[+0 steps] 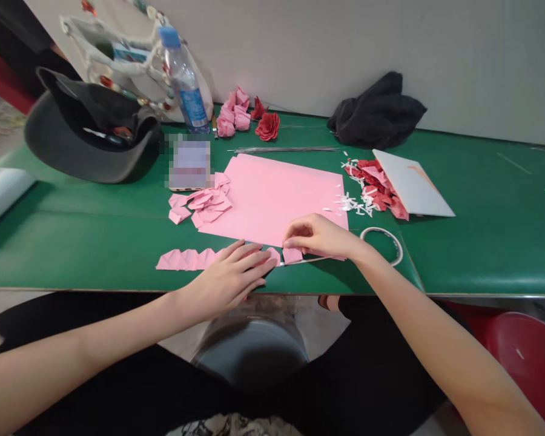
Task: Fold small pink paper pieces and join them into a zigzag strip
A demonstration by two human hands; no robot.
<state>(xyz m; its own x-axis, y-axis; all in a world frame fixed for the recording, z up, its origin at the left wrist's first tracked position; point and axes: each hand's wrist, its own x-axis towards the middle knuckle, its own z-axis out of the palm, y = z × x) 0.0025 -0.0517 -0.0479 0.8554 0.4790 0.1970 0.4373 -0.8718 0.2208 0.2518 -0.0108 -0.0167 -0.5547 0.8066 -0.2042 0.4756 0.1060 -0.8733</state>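
My left hand (pixel 238 270) lies flat, fingers stretched out, over a row of overlapping pink paper pieces (pixel 188 260) along the table's front edge. The middle of that row is hidden beneath it. With thumb and fingertips together, my right hand (pixel 315 235) pinches a small pink paper piece (pixel 292 255) at the row's right end. A thin white tape strip (pixel 312 260) runs from there to the right under my right wrist. Behind both hands lies a large pink sheet (pixel 281 197). Folded pink paper pieces (pixel 211 203) are heaped at its left edge.
A tape roll (pixel 398 248) lies right of my right wrist. White paper scraps (pixel 361 203) and red paper pieces (pixel 384 188) sit by a white card (pixel 415 184). Farther back are wires (pixel 286 149), paper flowers (pixel 267 126), a bottle (pixel 191 91), a phone (pixel 191 162), and a cap (pixel 49 136).
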